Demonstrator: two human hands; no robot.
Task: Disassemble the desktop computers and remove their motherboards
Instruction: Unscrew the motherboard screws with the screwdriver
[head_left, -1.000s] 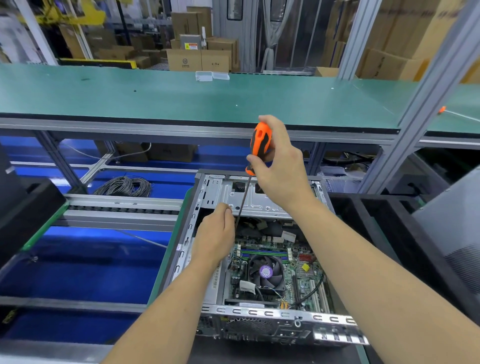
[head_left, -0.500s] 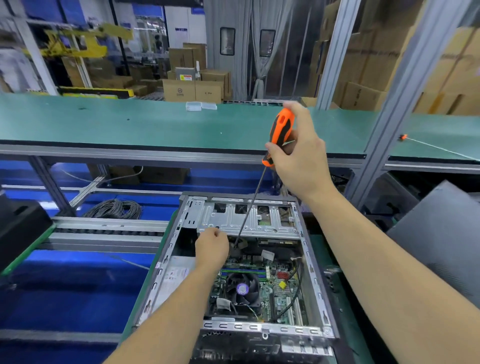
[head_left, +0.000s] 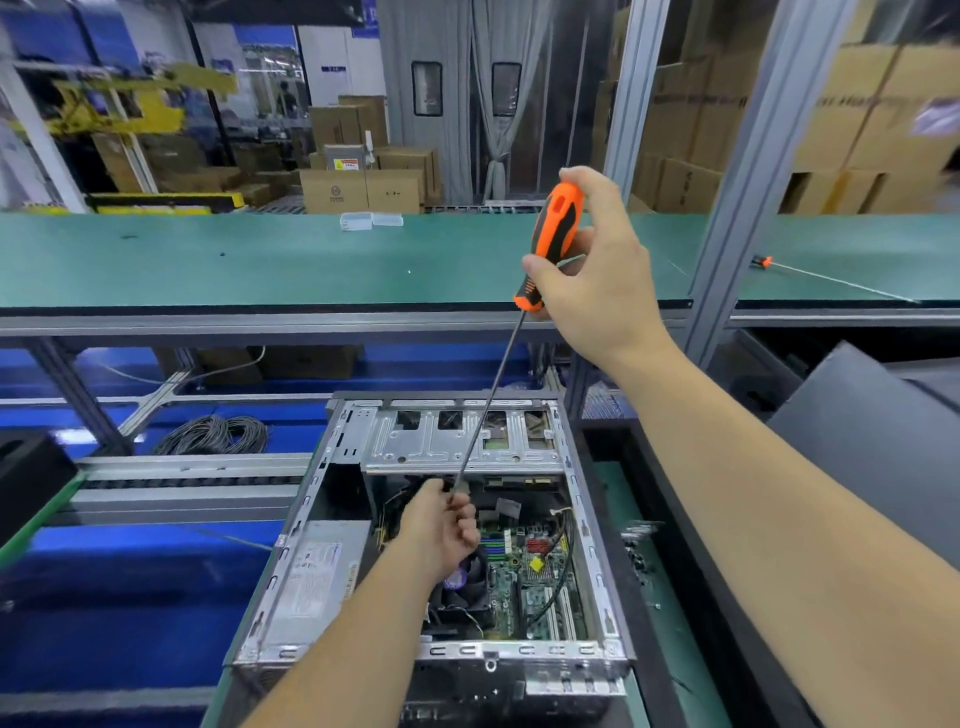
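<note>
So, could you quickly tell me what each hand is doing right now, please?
Left hand: pinches the lower shaft of the screwdriver.
Right hand: grips the screwdriver's orange handle.

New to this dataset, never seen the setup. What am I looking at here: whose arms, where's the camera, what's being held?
There is no robot: these are a person's two bare arms, filmed by one wide-angle camera worn on the head, looking forward and down. The right hand grips the orange handle of a long screwdriver, whose thin shaft slants down into an open desktop computer case. The left hand is inside the case, fingers curled around the lower end of the shaft near the tip, apparently guiding it. The green motherboard with its fan sits in the case. Behind runs a green workbench, where a second screwdriver lies on the right. A cable coil lies lower left.
</note>
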